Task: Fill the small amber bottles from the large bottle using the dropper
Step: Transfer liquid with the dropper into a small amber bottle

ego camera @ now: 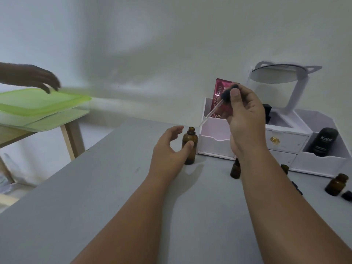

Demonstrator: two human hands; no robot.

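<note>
left hand: fingers apart and curved, thumb touching the large bottle, not closed round it.
large bottle: upright, uncapped, toward the far edge of the worktop, just beside the white organiser.
dropper: tilted, tip just right of the bottle mouth.
right hand: pinches the dropper's black bulb.
small amber bottles: upright, near the worktop's right edge.

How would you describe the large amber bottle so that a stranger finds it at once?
Find the white drawer organizer at the back right of the grey table. Just left of its front corner stands the large amber bottle, uncapped, with the thumb of the left hand on it. It is taller than the small amber bottles further right.
</note>
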